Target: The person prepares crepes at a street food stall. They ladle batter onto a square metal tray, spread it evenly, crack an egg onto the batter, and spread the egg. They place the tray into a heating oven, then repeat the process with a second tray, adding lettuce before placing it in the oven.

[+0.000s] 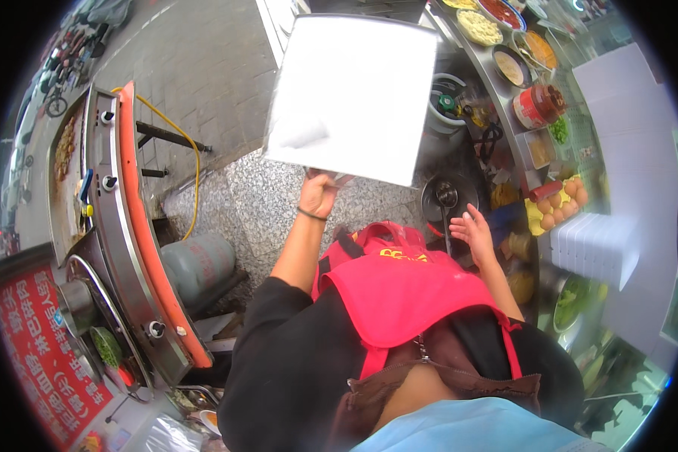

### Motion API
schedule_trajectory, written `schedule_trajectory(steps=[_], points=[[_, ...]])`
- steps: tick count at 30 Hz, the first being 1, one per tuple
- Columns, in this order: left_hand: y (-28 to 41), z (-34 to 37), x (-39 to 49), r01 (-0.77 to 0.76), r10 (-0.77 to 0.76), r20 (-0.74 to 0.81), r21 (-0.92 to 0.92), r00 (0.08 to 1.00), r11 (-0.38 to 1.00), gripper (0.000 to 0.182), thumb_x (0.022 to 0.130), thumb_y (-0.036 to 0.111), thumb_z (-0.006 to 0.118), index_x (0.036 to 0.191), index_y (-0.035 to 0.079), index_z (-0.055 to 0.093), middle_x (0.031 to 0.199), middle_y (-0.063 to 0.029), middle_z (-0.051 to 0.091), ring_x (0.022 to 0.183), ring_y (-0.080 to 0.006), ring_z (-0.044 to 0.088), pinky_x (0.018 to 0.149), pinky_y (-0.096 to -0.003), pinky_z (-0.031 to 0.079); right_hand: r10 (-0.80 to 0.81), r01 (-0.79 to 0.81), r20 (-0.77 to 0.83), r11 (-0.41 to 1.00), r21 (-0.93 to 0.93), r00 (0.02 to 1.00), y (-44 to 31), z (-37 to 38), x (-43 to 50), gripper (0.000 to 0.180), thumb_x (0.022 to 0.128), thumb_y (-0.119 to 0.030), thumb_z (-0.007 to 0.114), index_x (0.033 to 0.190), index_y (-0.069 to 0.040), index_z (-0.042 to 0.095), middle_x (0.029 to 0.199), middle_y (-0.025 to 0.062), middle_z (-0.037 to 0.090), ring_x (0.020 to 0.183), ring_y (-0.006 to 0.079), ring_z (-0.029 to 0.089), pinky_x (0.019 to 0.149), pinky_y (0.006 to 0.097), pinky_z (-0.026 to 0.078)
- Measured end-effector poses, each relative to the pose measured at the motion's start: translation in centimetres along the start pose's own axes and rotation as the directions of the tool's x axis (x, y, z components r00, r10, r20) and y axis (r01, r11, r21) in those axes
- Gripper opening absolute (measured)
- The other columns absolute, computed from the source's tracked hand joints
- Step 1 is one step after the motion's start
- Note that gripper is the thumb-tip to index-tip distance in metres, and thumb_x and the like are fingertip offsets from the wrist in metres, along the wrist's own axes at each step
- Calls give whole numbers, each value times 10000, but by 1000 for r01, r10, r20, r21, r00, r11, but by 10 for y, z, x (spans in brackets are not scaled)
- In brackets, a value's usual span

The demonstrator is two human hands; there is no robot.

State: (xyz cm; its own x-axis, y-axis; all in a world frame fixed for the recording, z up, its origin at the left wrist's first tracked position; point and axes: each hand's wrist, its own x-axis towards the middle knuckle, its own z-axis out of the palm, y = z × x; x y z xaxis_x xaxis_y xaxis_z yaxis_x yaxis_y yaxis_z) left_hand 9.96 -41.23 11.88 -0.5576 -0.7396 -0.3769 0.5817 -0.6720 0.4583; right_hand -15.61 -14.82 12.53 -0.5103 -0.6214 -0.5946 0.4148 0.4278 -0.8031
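Observation:
My left hand [319, 195] grips the near edge of a large, square white panel [356, 96]. The panel is so bright that its surface shows little detail; whether it is a sheet, a lid or a box side I cannot tell. Some of my left fingers are hidden by its edge. My right hand [472, 233] holds nothing, its fingers spread in the air beside my red apron [407, 294]. Close to that hand, a metal ladle [447, 195] rests in a dark round pot [429, 212].
On the left runs a gas griddle [68, 186] with chopped food [66, 148]; a gas cylinder [200, 265] and yellow hose [196, 169] lie below. The right-hand counter carries food bowls [479, 28], a red-labelled jar [534, 106], an egg tray [537, 217] and stacked white containers [593, 246].

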Motion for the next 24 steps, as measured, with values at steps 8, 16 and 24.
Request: schedule_trajectory(steps=[8,16,24], points=[[-18,41,8,22,-20,32,-59,999,998,703,549,-133,380,1224,61,377,1173,-122,460,1122,-293,453,884,-533,438,-3,3,-36,1000,-16,999,0,0,-5,593,898,-260,481,1340,15,196,980,189,580,833,220,605,730,308,500],[-13,41,16,-41,38,30,104,999,994,727,543,-149,372,1240,57,347,1196,-125,436,1139,-296,438,824,-509,483,5,-5,-14,1000,2,1000,8,0,2,580,900,-256,480,1334,20,211,985,187,579,835,215,606,735,307,502],[3,41,3,-46,53,-32,181,998,982,703,538,-149,381,1214,44,363,1188,-144,448,1130,-316,447,826,-529,478,14,-14,-11,1000,12,1000,7,4,13,538,902,-245,471,1332,-12,247,992,179,576,845,208,597,734,294,492]])
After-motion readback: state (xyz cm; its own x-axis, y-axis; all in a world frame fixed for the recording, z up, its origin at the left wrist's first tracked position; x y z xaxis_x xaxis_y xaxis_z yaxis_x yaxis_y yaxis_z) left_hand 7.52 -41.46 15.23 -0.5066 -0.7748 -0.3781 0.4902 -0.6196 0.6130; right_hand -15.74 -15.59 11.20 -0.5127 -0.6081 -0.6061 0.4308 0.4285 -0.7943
